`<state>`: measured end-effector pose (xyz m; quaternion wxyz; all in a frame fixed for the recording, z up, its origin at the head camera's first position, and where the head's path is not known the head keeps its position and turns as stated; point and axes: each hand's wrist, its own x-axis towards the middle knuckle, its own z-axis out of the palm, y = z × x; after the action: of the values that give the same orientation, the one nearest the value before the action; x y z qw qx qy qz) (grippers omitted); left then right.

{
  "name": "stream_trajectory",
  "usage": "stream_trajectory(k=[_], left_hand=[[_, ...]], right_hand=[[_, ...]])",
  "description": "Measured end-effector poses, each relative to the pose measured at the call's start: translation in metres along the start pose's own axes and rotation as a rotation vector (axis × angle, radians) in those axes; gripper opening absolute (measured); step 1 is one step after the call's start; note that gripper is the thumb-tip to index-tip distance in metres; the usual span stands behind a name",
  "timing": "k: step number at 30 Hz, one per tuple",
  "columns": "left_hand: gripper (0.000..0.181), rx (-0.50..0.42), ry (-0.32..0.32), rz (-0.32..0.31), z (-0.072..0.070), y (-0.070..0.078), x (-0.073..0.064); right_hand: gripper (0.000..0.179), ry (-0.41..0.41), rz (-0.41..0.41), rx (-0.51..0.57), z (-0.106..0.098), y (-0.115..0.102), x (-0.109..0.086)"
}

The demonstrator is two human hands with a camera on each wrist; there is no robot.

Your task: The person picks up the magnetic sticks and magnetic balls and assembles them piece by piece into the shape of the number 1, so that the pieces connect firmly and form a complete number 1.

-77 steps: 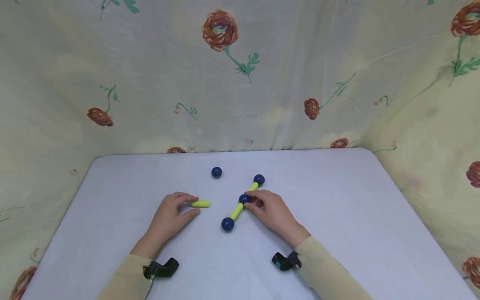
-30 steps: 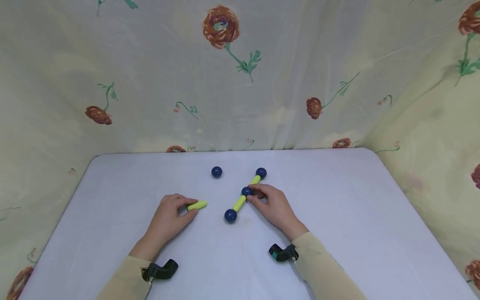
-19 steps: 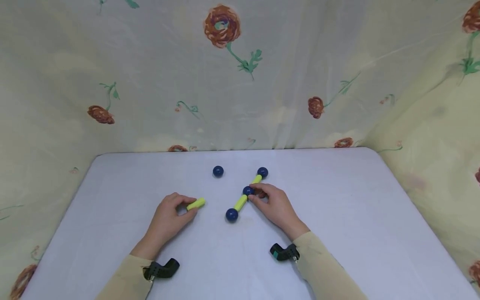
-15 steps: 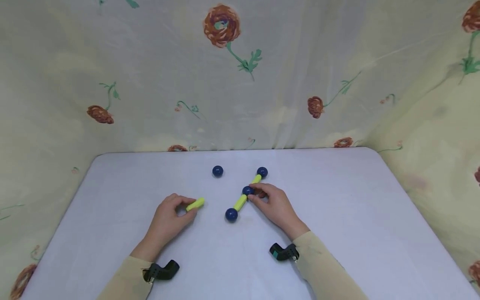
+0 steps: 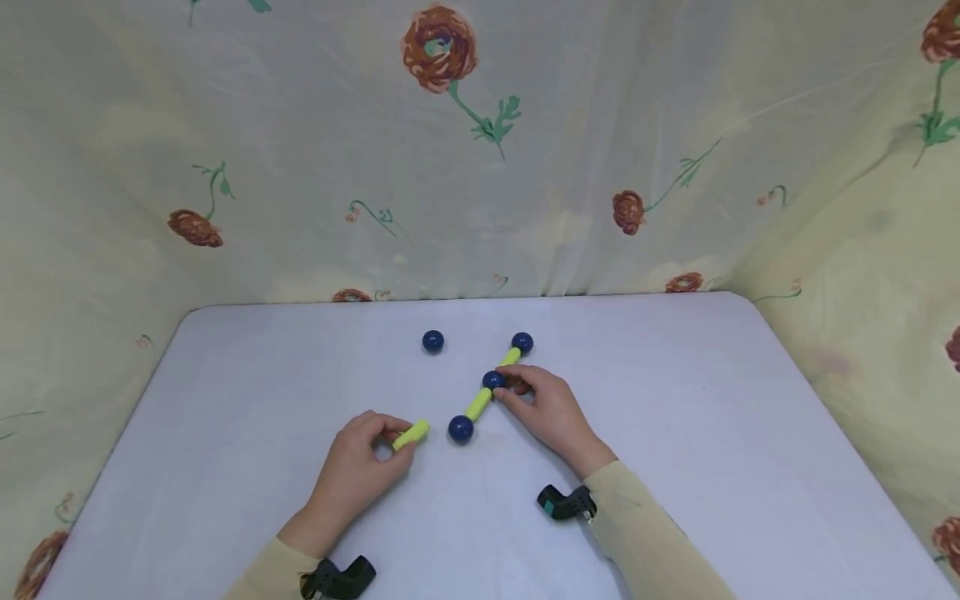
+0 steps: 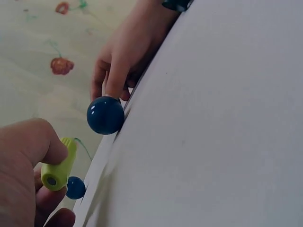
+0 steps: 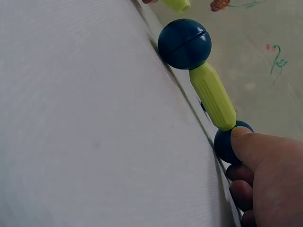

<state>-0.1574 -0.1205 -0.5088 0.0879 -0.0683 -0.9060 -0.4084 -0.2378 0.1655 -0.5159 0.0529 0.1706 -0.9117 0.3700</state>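
My left hand (image 5: 366, 467) pinches a loose yellow-green magnetic rod (image 5: 411, 435) between thumb and fingers; in the left wrist view a grey disc shows in the end of that rod (image 6: 57, 165). A slanting chain lies to its right: a near blue ball (image 5: 461, 429), a rod (image 5: 478, 404), a middle ball (image 5: 492, 380), another rod (image 5: 511, 357) and a far ball (image 5: 522, 342). With thumb and fingers my right hand (image 5: 551, 417) grips the middle ball, seen partly covered in the right wrist view (image 7: 226, 144). A small gap separates the held rod from the near ball.
A single blue ball (image 5: 432, 342) rests apart near the back of the white-covered table (image 5: 660, 400). Behind the table's far edge hangs a flowered cloth (image 5: 555, 183). Each wrist carries a black camera, such as the right wrist camera (image 5: 566, 503).
The left hand has moved right and nearer the person with its rod, closer to the near ball. Earlier, the right hand shifted the chain slightly away; lately it has stayed nearly still.
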Motion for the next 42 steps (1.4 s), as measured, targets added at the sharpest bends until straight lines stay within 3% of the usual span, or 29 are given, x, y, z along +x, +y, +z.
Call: stream_trajectory(k=[13, 29, 42], left_hand=[[0.021, 0.048, 0.002, 0.065, 0.011, 0.009, -0.008], [0.018, 0.13, -0.024, 0.03, 0.018, 0.017, -0.011], [0.018, 0.144, -0.016, 0.053, 0.024, 0.018, -0.01]], right_hand=[[0.032, 0.011, -0.01, 0.0, 0.001, 0.0, 0.001], [0.032, 0.004, -0.014, -0.007, 0.002, 0.002, 0.001], [0.033, 0.002, -0.014, -0.017, 0.002, 0.001, 0.002]])
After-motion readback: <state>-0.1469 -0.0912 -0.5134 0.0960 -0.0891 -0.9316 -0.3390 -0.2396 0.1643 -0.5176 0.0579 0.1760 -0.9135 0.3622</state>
